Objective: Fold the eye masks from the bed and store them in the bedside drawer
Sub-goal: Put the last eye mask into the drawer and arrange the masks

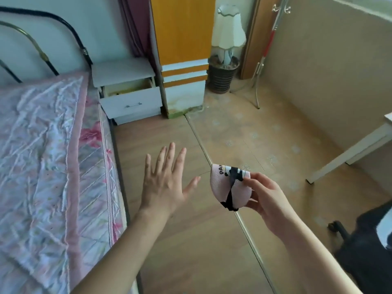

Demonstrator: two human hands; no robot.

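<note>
In the head view, your right hand (263, 196) held 1 folded eye mask (230, 186), pink with black print, its black strap (230, 194) wrapped across the fold. Your thumb lay over the strap and your fingers curled under the cloth, a grip that probably kept the fold from springing apart while you carried it. The mask hung over the floor (191, 240), just right of your left hand (164, 183) and not touching it.

Your left hand was empty, its fingers spread wide and straight, palm down. It reached ahead toward the bedside drawer (131, 102), perhaps to steady or pull it further.

That drawer stood well beyond both hands, already pulled partly out of the white nightstand (124, 72), so the mask could likely go straight in. What lay inside was too dark to tell.

The bed (42, 155) ran along the far side of your left hand; no other masks showed on the visible quilt.
</note>
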